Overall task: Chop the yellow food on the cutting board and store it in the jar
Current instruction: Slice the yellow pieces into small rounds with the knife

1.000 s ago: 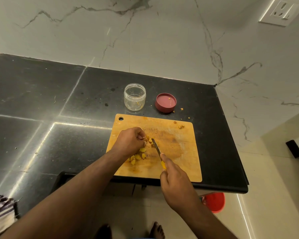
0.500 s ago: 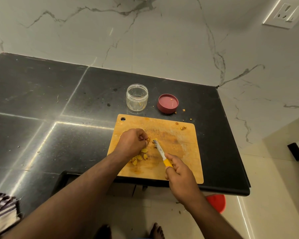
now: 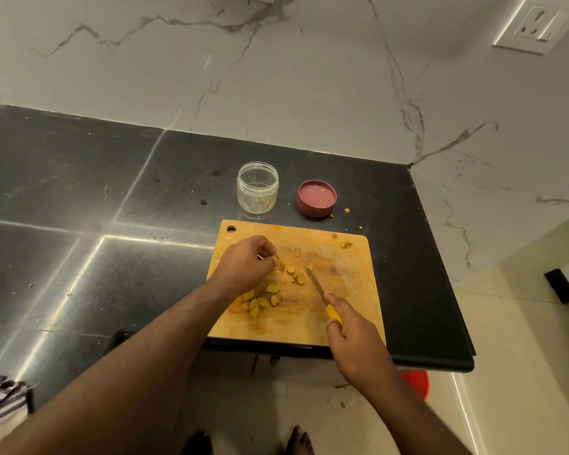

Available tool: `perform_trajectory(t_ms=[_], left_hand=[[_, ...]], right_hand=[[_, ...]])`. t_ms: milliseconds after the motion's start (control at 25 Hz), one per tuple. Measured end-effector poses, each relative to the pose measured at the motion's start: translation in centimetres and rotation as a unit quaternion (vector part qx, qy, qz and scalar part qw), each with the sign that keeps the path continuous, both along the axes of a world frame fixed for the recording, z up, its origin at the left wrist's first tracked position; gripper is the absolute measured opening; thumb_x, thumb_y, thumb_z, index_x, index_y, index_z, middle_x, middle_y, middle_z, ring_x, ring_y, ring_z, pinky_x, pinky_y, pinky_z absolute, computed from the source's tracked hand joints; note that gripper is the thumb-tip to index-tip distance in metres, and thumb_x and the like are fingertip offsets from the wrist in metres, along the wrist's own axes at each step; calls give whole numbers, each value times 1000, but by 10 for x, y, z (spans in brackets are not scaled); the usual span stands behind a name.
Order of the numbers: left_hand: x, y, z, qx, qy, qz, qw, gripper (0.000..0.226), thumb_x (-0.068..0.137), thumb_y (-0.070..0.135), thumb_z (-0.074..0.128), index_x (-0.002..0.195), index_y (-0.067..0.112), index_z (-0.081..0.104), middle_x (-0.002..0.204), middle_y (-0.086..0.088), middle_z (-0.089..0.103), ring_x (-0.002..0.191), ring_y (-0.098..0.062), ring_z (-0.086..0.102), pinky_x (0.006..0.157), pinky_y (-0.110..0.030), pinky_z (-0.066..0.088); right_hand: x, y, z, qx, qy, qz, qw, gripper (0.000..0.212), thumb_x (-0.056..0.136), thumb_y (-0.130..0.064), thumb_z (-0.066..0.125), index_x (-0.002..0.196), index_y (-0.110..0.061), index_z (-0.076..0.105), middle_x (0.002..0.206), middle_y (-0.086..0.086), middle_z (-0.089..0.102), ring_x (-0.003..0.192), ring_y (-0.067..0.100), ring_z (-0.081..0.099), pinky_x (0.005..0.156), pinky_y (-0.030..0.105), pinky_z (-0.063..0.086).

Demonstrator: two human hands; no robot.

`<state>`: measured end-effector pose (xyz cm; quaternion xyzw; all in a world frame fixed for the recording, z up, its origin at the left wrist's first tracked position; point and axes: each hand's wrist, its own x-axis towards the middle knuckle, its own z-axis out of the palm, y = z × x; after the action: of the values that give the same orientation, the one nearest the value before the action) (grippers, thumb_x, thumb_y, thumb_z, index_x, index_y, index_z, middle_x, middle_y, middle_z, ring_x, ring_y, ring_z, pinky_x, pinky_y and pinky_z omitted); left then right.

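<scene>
your black counter (image 3: pixel 119 205) carries the wooden cutting board (image 3: pixel 349 257) at its front right edge. behind the board's back edge stand the clear jar (image 3: pixel 257 187), open, and just right of it the red lid (image 3: pixel 316 198), lying upside down. your left hand (image 3: pixel 247 262) rests curled on the board's left half, fingertips pinching a small yellow bit. your right hand (image 3: pixel 350 339) grips the yellow-handled knife (image 3: pixel 322 297) near the board's front edge, blade pointing away toward the board's middle. the yellow food (image 3: pixel 260 300) lies between your hands: a sliced row just left of the blade tip, a looser heap under your left wrist.
</scene>
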<state>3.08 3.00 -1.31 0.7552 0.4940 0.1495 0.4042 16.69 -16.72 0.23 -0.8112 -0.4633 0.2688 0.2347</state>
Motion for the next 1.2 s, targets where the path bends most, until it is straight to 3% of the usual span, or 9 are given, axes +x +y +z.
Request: perform_trajectory(t_ms=[120,200,360,440,600,800,1040,1120,1200], left_hand=[[1,10,8,-31,-30,29,999,11,97,24,63,108,20,64,98,8,64,98,-16,61,70,-26,47],[0,14,10,-51,-54,45,996,12,98,24,63,108,18,64,98,4,66,98,-18,62,76,-32,51],[-9,15,8,-59,-62,45,995,14,97,23,64,109,17,65,101,1,67,98,-16,62,76,-30,49],[-10,15,7,-59,-64,43,995,14,98,23,64,111,17,65,102,2,67,99,-16,62,77,-30,50],[-11,16,6,-62,-71,54,994,12,98,23,64,109,19,64,103,2,67,99,-15,62,77,-29,49],[-19,18,3,-54,-78,66,993,12,95,22,69,106,19,66,101,3,69,97,-14,64,80,-31,54],[-21,17,0,-49,-85,77,992,15,95,22,69,110,19,66,103,3,69,99,-13,64,80,-29,53],[-24,18,-1,-47,-87,82,992,16,95,22,68,111,19,66,103,3,70,99,-14,65,81,-31,54],[-27,19,-3,-39,-91,86,991,16,95,21,69,110,18,67,101,3,71,98,-15,66,82,-33,56]], right_hand=[[-14,0,0,10,20,69,997,49,101,-21,42,148,-32,37,134,-8,54,105,6,56,85,21,46],[-19,-2,3,32,38,94,994,49,101,-20,43,148,-33,38,136,-10,51,111,5,54,93,22,46],[0,9,-2,45,-12,42,998,49,101,-22,44,149,-31,37,141,-6,50,118,10,53,99,29,47],[3,12,-5,35,-30,42,998,49,101,-22,43,149,-30,36,143,-5,50,121,11,51,101,28,45],[-19,6,-5,35,23,126,991,50,101,-21,43,149,-32,36,143,-9,47,122,5,48,101,23,42],[5,11,-12,48,-16,40,998,49,101,-21,44,149,-28,36,146,-5,47,128,10,46,105,23,38],[-22,3,-10,42,27,129,990,51,101,-22,43,150,-34,33,143,-12,45,121,-1,43,99,13,36],[-15,10,-8,62,24,107,992,50,101,-21,45,149,-34,35,140,-10,47,116,0,46,94,13,38],[0,20,-10,64,-3,62,996,50,101,-21,46,149,-31,36,142,-5,49,121,8,48,100,20,39]])
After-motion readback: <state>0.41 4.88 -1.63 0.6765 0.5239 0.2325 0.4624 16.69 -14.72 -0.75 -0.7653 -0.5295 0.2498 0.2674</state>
